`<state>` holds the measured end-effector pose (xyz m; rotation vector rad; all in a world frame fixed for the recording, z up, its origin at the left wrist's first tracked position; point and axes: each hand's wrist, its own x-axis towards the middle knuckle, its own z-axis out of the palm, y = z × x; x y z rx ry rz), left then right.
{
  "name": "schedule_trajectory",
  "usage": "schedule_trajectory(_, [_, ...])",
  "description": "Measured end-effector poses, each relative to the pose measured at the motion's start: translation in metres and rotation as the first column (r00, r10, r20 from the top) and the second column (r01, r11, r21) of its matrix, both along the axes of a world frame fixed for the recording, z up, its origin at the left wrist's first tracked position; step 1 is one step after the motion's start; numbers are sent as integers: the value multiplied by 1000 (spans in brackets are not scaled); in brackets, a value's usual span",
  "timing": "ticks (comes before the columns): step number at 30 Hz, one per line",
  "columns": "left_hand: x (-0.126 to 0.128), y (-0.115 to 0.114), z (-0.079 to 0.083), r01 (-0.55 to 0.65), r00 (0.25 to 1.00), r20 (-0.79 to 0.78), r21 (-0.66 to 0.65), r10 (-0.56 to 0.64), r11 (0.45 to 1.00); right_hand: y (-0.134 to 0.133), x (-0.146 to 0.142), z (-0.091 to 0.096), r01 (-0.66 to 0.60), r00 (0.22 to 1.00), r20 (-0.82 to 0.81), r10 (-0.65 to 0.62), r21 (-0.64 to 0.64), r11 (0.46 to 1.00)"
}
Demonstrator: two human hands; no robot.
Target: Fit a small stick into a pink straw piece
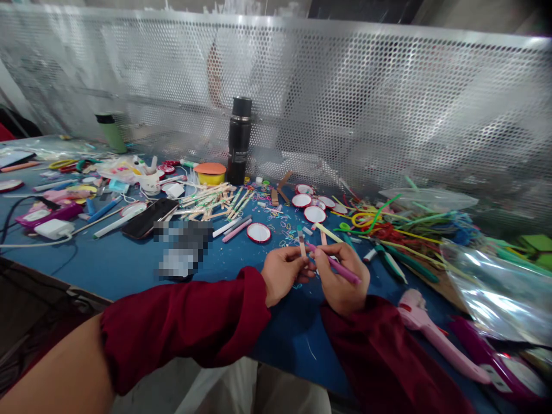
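My left hand is closed in a pinch on a short wooden craft stick with a coloured tip, held upright over the blue table. My right hand is wrapped round a pink marker pen, its tip pointing left toward the stick. Both hands sit close together, almost touching, above the table's front middle. Both arms wear dark red sleeves.
Round white discs with red rims lie just beyond my hands. Behind them stand a black flask, a pile of wooden sticks and a phone. Coloured pipe cleaners and a pink glue gun lie right; a perforated metal screen backs the table.
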<state>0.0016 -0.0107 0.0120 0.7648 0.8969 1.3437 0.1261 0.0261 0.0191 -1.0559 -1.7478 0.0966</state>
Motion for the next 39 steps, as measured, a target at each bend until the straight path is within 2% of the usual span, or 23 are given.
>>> schedule_trajectory(7, [0, -1, 2, -4, 1000, 9, -1, 4, 1000, -1, -1, 1, -37, 999, -12, 37, 5, 999])
schedule_trajectory(11, [0, -1, 2, 1, 1000, 20, 1, -1, 1000, -2, -2, 2, -26, 1000, -18, 26, -28, 999])
schedule_trajectory(17, [0, -1, 4, -8, 1000, 26, -24, 9, 1000, 1, -1, -1, -27, 1000, -1, 27, 21, 999])
schedule_trajectory(39, [-1, -2, 7, -1, 1000, 28, -27, 2, 1000, -2, -1, 2, -15, 1000, 4, 15, -2, 1000])
